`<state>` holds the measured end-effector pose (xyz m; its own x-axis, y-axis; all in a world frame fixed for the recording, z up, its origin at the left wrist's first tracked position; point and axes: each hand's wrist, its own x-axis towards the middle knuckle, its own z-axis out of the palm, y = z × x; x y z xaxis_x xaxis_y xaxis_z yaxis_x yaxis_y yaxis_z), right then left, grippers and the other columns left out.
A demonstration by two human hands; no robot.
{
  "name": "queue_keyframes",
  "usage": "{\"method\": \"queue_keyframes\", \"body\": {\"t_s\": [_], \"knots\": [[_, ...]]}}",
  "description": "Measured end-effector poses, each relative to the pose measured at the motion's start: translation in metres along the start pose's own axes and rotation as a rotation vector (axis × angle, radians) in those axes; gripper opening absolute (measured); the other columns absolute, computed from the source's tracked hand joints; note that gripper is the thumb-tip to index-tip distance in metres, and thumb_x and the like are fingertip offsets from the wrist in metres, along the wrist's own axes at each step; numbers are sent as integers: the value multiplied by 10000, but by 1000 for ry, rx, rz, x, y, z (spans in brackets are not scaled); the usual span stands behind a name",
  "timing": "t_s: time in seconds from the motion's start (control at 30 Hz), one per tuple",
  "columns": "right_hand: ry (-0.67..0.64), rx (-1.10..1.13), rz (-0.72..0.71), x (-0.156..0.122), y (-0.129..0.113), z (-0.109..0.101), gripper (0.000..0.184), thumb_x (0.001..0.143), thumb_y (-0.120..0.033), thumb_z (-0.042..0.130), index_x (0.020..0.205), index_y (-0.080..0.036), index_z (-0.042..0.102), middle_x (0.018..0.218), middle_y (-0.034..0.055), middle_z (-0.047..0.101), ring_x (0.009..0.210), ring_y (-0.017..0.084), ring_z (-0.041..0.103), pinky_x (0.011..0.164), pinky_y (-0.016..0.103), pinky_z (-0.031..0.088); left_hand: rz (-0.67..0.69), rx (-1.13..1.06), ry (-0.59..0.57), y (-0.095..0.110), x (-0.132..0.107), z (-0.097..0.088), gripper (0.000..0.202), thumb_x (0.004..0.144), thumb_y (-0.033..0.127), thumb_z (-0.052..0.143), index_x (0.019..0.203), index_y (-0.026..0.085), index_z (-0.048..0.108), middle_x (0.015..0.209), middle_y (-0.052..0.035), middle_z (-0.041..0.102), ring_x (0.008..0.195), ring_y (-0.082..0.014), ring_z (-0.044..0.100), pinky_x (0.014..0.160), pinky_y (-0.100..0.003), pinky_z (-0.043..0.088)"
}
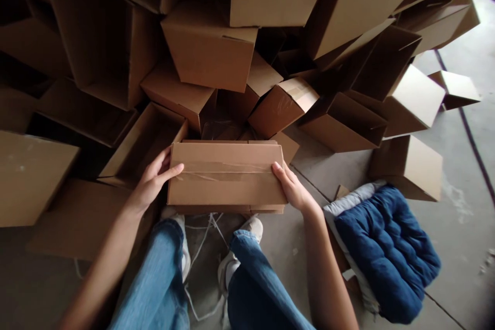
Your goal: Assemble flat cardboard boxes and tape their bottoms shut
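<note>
Between my two hands is a brown cardboard box [226, 185], held above my knees with a strip of clear tape running across its upper face. My left hand [157, 178] grips its left end, thumb on top and fingers round the side. At the opposite end my right hand [289, 181] holds it the same way, thumb on the upper face. Flaps or further cardboard layers show along the box's far and near edges. Its underside is hidden from me.
A high heap of open cardboard boxes [212, 51] fills the space in front and to the left. Beside my right arm a blue tufted cushion [389, 247] lies on the concrete floor [460, 247]. White string [203, 247] trails on the floor between my shoes.
</note>
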<state>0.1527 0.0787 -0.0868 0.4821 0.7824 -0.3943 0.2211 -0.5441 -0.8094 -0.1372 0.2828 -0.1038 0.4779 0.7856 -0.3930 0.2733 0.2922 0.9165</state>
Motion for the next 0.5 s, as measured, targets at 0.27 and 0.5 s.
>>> {"method": "queue_keyframes", "body": {"t_s": [0.27,0.5], "knots": [[4,0,10,1,2,0,873,898,-876,376,1545,-306,508,1618,44,516,1533,336,411,1299,556,244,13,-23,13,-6,-2,-2,758,809,536,765,1500,275,593,1503,-66,645,1491,-359,481,1221,-503,433],[4,-17,3,2,5,0,879,902,-876,368,1524,-278,537,1609,61,525,1509,351,440,1293,546,254,-101,-187,29,-19,-8,-9,838,759,557,748,1525,264,578,1486,-84,658,1454,-391,517,1201,-545,446]]}}
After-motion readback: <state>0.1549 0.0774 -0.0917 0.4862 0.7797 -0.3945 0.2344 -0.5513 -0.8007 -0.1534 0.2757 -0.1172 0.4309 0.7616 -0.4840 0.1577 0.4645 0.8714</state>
